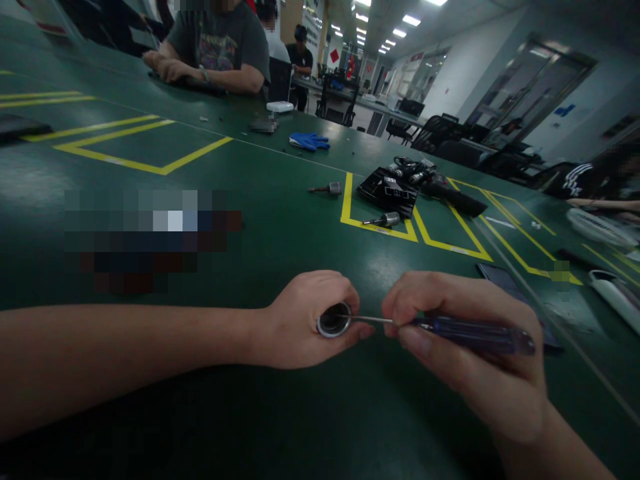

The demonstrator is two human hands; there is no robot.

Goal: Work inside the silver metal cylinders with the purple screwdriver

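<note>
My left hand (310, 317) is wrapped round a small metal cylinder (334, 331), whose round open end faces me. Its inside looks dark, and my fingers hide the rest of it. In my right hand (475, 360) is a screwdriver (475, 335) with a dark, see-through blue-purple handle, pinched near the start of its shaft. The thin shaft points left and its tip reaches into the cylinder's mouth. What the tip touches inside cannot be made out. Both hands are above the green table (280, 413).
Beyond my hands lie two metal parts with thin shafts (385, 220) (327, 189), a black packet (389, 190) and a blue glove (309, 141). A dark flat phone-like object (500, 275) is partly behind my right hand. Across the table sits a person (220, 47).
</note>
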